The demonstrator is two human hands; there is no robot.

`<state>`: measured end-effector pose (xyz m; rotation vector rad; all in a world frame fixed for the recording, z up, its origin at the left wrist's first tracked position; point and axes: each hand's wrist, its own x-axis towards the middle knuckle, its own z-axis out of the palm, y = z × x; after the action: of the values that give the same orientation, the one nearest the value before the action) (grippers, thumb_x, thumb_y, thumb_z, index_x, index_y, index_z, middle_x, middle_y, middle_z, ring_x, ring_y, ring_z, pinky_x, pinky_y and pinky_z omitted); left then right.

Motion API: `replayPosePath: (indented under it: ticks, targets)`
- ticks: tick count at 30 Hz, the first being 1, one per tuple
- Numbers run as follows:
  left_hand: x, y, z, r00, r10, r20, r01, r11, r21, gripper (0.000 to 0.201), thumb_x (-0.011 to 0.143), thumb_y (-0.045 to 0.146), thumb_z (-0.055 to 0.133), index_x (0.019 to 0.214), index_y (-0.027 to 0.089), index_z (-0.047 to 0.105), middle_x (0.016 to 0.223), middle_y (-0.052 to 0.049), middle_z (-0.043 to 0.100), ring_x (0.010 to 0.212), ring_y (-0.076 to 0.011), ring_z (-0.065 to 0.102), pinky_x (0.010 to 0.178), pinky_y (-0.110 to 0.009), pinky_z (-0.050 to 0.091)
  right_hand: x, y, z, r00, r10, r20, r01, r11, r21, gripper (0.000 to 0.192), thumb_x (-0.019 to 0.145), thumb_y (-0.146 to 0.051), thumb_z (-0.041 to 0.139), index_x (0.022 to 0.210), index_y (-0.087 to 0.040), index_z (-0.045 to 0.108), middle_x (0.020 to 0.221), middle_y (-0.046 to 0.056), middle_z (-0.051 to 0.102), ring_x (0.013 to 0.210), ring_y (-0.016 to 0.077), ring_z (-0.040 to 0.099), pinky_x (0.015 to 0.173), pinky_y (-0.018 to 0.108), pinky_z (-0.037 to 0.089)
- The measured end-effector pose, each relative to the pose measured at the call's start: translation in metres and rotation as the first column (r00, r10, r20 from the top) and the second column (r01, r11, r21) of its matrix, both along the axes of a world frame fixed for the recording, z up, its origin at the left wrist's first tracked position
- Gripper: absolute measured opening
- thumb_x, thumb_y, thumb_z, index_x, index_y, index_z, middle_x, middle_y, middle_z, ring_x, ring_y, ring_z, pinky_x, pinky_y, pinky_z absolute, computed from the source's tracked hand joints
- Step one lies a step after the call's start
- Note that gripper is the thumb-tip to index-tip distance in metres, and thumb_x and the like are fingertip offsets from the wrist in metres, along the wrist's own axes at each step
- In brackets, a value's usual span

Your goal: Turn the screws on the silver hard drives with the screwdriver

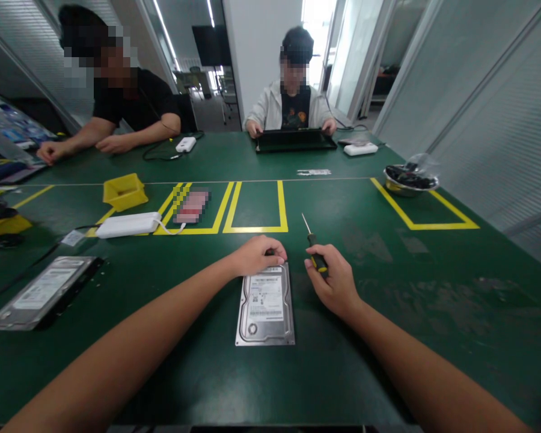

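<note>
A silver hard drive (265,307) with a white label lies flat on the green table (184,367) in front of me. My left hand (260,255) is closed over its far end, fingers curled at the edge and hiding that part. To the right of the drive, my right hand (333,279) grips a screwdriver (316,252) by its black and yellow handle. The thin metal shaft points forward, away from the drive. Another hard drive (45,291) rests on the table at the left, with small bits scattered beside it.
Yellow tape (256,229) marks rectangles across the table. Beyond my left hand are a white power bank (128,224), a phone (192,206) and a yellow bin (125,191). A metal bowl (410,180) of dark parts stands far right. Two people sit opposite, one holding a black tray (296,141).
</note>
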<state>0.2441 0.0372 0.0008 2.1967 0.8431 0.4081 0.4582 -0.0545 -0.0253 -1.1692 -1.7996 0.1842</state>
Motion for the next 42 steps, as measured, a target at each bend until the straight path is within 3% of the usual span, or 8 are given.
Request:
replayPosePath:
  ticks: [8,16,24,32,34,36,39,42]
  targets:
    - [0.007,0.011,0.002,0.997,0.001,0.072,0.018,0.963,-0.268,0.011,0.071,0.021,0.069,0.079,0.02,0.077,0.073,-0.003,0.073,0.065,-0.0158,0.064,0.06,-0.024,0.045,0.0,-0.001,0.001,1.0,0.013,0.016,-0.013,1.0,0.004,0.019,0.091,-0.017,0.055,0.109,-0.024,0.056,0.093,0.004,0.061,0.085,0.019,0.06,0.075,0.033,0.049]
    - [0.014,0.017,0.009,0.996,-0.081,-0.042,0.071,0.979,-0.193,0.01,0.07,0.018,0.069,0.075,0.021,0.077,0.066,0.0,0.071,0.059,-0.0135,0.06,0.056,-0.023,0.041,0.0,0.0,0.0,0.999,0.018,0.035,-0.019,1.0,0.023,0.019,0.091,-0.016,0.055,0.109,-0.024,0.056,0.093,0.004,0.061,0.085,0.0189,0.06,0.076,0.033,0.049]
    - [0.022,0.009,0.019,0.986,0.002,-0.164,-0.022,0.992,-0.122,0.012,0.066,0.016,0.066,0.07,0.02,0.077,0.061,0.0,0.069,0.054,-0.0133,0.06,0.051,-0.022,0.04,-0.001,-0.002,0.001,0.999,0.024,0.038,-0.025,1.0,0.017,0.02,0.091,-0.016,0.055,0.109,-0.024,0.056,0.093,0.004,0.061,0.085,0.019,0.06,0.074,0.033,0.049]
    - [0.016,0.007,0.012,0.998,0.055,-0.043,-0.064,0.965,-0.255,0.01,0.064,0.019,0.071,0.073,0.02,0.076,0.063,0.0,0.07,0.054,-0.015,0.062,0.05,-0.022,0.042,-0.002,-0.002,0.001,0.999,0.021,0.028,-0.021,1.0,0.014,0.02,0.09,-0.017,0.056,0.109,-0.024,0.056,0.093,0.004,0.062,0.085,0.0194,0.061,0.075,0.033,0.05]
    - [0.012,0.003,0.012,0.996,0.084,-0.033,-0.088,0.978,-0.187,0.014,0.065,0.02,0.073,0.079,0.02,0.075,0.07,-0.002,0.072,0.061,-0.0169,0.065,0.055,-0.024,0.046,-0.002,-0.001,0.0,0.999,0.02,0.026,-0.02,1.0,0.013,0.02,0.091,-0.016,0.056,0.109,-0.024,0.056,0.093,0.004,0.062,0.085,0.0193,0.061,0.075,0.033,0.05]
    - [0.007,-0.006,0.012,0.989,0.139,-0.053,-0.14,0.99,-0.015,0.019,0.069,0.022,0.073,0.088,0.02,0.074,0.082,-0.004,0.074,0.073,-0.0197,0.068,0.065,-0.028,0.049,-0.002,-0.001,0.0,1.0,0.019,0.024,-0.019,1.0,0.012,0.02,0.091,-0.017,0.056,0.11,-0.024,0.056,0.094,0.004,0.062,0.085,0.0193,0.062,0.076,0.033,0.051]
    - [0.002,-0.03,0.01,0.963,0.249,-0.106,-0.21,0.935,0.287,0.019,0.079,0.028,0.07,0.096,0.021,0.071,0.094,-0.007,0.073,0.088,-0.0246,0.066,0.079,-0.036,0.047,-0.002,-0.001,0.0,1.0,0.013,0.021,-0.013,1.0,0.012,0.021,0.092,-0.018,0.056,0.112,-0.024,0.056,0.096,0.005,0.063,0.087,0.0199,0.062,0.077,0.034,0.051]
    - [0.001,-0.055,0.005,0.954,0.275,-0.123,-0.2,0.882,0.427,0.015,0.087,0.029,0.064,0.097,0.021,0.07,0.094,-0.007,0.072,0.091,-0.0254,0.063,0.081,-0.038,0.044,-0.001,-0.001,0.0,1.0,-0.002,0.008,0.002,1.0,0.007,0.024,0.093,-0.021,0.056,0.117,-0.024,0.056,0.099,0.006,0.065,0.089,0.0205,0.064,0.078,0.036,0.053]
